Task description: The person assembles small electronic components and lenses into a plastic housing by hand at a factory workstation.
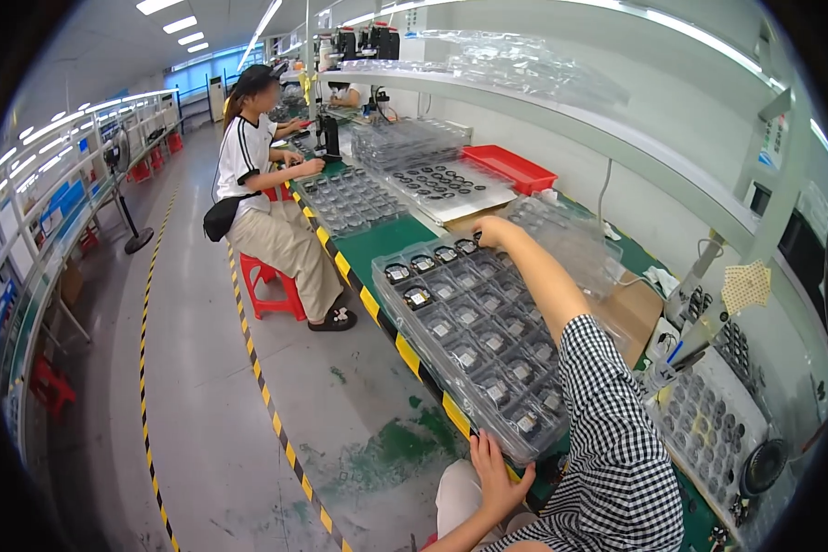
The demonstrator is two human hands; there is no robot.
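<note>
A stacked clear plastic tray [451,317] with many square pockets lies before me, slanting along the bench edge. Black round parts [422,263] with pale centres sit in its far row, and one more lies in the row behind. The lower pockets show similar parts through the clear plastic. My right hand [495,232] reaches across to the tray's far right corner, its fingertips closed on a small black round part [469,245] at that pocket. Near the tray's close end, my left hand [497,477] rests with its fingers stretched and thumb apart, holding nothing visible.
Along the bench stand another filled tray [354,201], a white board with black rings [437,181] and a red bin [509,168]. A co-worker [258,184] sits farther along on a red stool [271,287]. At right is a board of round parts [704,423].
</note>
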